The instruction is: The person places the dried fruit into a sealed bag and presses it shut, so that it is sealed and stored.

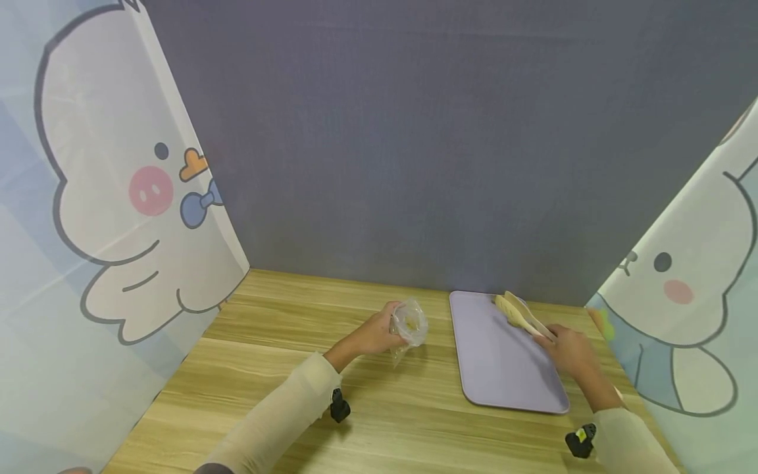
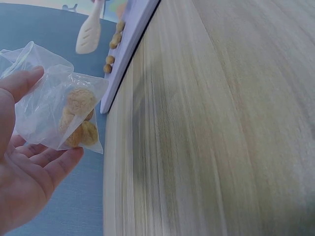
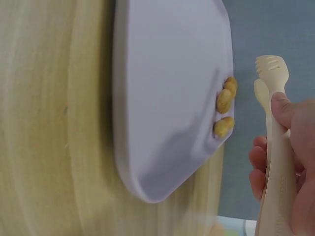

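My left hand (image 1: 376,332) holds a clear plastic bag (image 1: 417,327) between thumb and fingers, above the table left of the tray. Inside it, several tan peanuts in their shells (image 2: 80,103) lie at the bottom, seen in the left wrist view. In my right hand (image 1: 570,350) I grip cream-coloured tongs (image 1: 514,312) with slotted heads. They hang over the far right part of the lilac tray (image 1: 497,375), and no peanut shows between their heads. A few unshelled peanuts (image 3: 225,100) lie along one edge of the tray; the tongs overlap that area in the head view.
The tray lies on a wood-grain table (image 1: 266,375). A dark grey panel (image 1: 403,145) stands behind the table, and cartoon-printed sheets (image 1: 112,197) rise at the left and right sides. A small black device sits on each wrist.
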The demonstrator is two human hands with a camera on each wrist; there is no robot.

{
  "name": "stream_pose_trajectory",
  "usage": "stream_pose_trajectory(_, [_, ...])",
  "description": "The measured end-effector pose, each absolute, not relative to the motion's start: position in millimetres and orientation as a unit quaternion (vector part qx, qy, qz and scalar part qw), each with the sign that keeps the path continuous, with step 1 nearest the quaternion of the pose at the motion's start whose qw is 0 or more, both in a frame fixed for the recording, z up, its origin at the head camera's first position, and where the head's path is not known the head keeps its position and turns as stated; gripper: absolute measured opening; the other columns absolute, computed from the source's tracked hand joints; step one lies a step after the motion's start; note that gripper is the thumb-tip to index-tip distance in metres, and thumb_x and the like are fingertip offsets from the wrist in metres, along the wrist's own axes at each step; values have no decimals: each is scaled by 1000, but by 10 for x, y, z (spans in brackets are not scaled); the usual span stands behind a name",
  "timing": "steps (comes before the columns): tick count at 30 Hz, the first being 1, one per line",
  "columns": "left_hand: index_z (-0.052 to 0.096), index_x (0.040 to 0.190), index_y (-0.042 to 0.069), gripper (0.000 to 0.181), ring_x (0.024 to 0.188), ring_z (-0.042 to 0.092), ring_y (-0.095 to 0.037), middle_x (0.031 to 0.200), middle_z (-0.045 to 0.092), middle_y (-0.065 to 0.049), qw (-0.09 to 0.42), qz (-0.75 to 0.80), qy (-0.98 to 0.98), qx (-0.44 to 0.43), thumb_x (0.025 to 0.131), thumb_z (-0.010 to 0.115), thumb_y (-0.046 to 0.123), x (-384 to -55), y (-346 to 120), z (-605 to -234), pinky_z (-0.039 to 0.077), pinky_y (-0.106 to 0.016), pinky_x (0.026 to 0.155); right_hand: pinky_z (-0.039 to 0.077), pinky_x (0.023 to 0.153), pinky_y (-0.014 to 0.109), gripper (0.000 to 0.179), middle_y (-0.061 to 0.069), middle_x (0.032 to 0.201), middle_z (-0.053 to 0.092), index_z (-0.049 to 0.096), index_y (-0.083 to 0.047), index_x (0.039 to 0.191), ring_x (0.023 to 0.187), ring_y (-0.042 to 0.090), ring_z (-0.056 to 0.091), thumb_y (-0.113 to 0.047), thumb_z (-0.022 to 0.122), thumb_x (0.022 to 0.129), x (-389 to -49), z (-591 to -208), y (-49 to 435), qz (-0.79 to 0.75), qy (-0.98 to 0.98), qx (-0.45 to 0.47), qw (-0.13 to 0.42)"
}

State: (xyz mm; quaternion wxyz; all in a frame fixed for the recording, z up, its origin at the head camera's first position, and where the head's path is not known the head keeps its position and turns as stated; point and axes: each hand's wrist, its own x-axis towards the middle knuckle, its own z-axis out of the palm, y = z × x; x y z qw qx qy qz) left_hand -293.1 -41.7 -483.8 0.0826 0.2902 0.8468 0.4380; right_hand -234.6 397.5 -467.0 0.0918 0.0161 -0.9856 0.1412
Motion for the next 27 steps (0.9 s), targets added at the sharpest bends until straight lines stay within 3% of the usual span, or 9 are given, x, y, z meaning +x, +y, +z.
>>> stream_pose_trajectory(6, [30,155,3,87,122,59,-31,136,58,-21,81,435,849,288,85,79,22,-2942,-412,-4853,49,-48,102,50,72,60,47,31,99,71,65,10,118,87,52,65,-33,63,100,-2342,-4729,4043,134,-988,2,73])
stream_pose_trajectory(13, [31,154,2,86,121,59,-30,135,58,-21,80,435,848,292,84,79,20,-2951,-396,-4877,50,-47,102,50,63,53,45,24,90,70,65,9,116,77,41,65,-33,62,100,-2352,-4838,4145,120,-991,1,53])
stream_pose_trajectory(20, [30,154,3,86,121,59,-28,135,58,-20,83,434,850,288,85,78,21,-2948,-391,-4877,50,-45,101,51,71,62,45,30,97,70,65,9,118,88,54,65,-32,63,99,-2364,-4865,4162,114,-992,2,52])
stream_pose_trajectory(27, [31,153,3,85,119,60,-27,133,59,-19,80,435,850,285,85,78,20,-2952,-383,-4878,50,-45,101,50,70,62,43,30,97,70,65,9,116,87,54,65,-30,63,99,-2359,-4880,4154,111,-992,3,60])
